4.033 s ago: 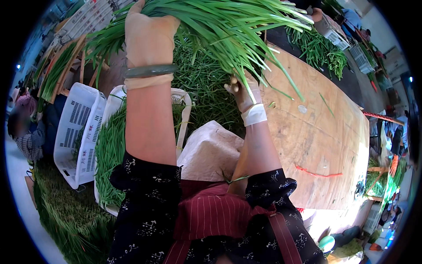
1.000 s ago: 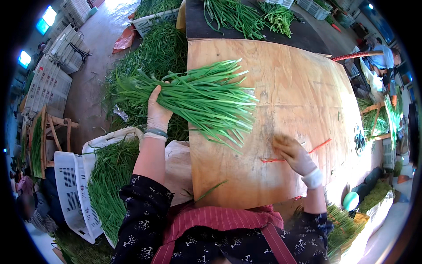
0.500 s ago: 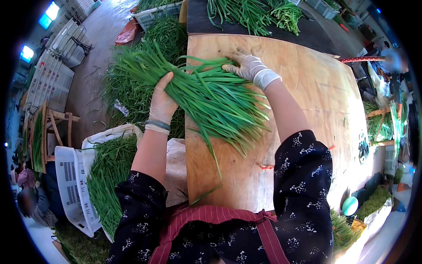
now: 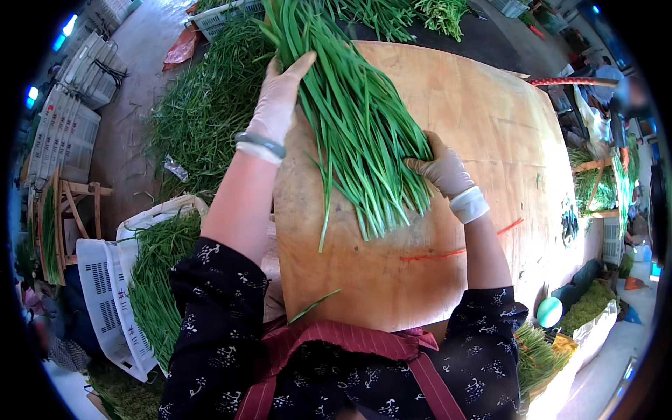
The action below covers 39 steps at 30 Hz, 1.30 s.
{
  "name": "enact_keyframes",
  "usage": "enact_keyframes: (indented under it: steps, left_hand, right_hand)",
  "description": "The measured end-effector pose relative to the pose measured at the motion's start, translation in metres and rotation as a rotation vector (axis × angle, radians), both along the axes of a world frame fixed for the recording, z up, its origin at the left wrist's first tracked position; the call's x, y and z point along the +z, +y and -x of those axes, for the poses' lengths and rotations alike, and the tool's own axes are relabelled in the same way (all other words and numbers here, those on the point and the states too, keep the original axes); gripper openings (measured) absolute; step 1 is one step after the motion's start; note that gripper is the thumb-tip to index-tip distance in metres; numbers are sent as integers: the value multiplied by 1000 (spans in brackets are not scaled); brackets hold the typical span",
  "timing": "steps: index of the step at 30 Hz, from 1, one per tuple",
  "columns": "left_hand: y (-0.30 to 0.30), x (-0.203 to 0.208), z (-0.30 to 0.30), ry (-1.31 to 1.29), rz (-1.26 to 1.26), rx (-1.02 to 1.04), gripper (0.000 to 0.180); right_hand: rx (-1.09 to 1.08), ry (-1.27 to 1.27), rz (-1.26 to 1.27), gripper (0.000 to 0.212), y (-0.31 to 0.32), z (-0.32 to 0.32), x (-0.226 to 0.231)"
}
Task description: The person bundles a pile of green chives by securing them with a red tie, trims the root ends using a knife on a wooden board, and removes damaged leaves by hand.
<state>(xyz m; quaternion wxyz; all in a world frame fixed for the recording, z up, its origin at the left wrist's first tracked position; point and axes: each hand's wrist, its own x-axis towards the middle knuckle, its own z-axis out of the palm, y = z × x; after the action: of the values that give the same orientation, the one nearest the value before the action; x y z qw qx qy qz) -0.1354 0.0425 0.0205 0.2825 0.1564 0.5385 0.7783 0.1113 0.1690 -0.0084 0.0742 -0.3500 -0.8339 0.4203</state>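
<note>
A large bunch of garlic chives (image 4: 364, 126) lies slantwise over the wooden board (image 4: 504, 140), its pale cut ends toward me and its green tops past the far left corner. My left hand (image 4: 280, 91), in a thin glove with a bangle at the wrist, grips the bunch from its left side, thumb across the leaves. At the right edge, close to the pale ends, my gloved right hand (image 4: 444, 168) holds the stalks, thumb tucked against them; some fingertips are hidden. A red strip (image 4: 434, 257) lies on the board beneath my right forearm. One loose leaf (image 4: 315, 306) rests at the board's near edge.
A white crate (image 4: 105, 301) packed with greens stands at my left. Beyond it, loose greens (image 4: 203, 105) are heaped on the floor. More bunches (image 4: 441, 15) lie on the dark table (image 4: 483, 45) ahead. A pale green ball-like object (image 4: 549, 311) is at right.
The bunch has turned more upright, its cut ends swinging nearer to me. My left hand has moved up and away; my right hand has come down from the far side to the cut ends.
</note>
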Motion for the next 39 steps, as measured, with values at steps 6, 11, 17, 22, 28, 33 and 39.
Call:
enact_keyframes:
  steps: [6,11,17,22,28,33,39]
  left_hand:
    - [-87,-12,-66,2,235,113,93]
    - [-73,-41,-131,8,245,161,88]
    - [-75,-45,-140,-291,-121,-75,65]
    - [-110,-44,-126,-294,-18,-94,51]
    - [-116,-39,-125,24,115,-125,75]
    - [-102,-45,-129,502,496,104,112]
    - [-98,-68,-135,560,434,213,86]
  right_hand:
    - [-27,-150,-140,87,10,-10,3]
    - [2,-193,-310,81,-26,13,16]
    - [-7,226,283,66,-89,27,0]
    - [-9,561,437,56,-54,6,-20]
    - [-197,143,-529,46,-50,-17,2]
    - [-75,156,-528,26,-92,-13,10]
    - [-238,74,-620,18,-74,16,4]
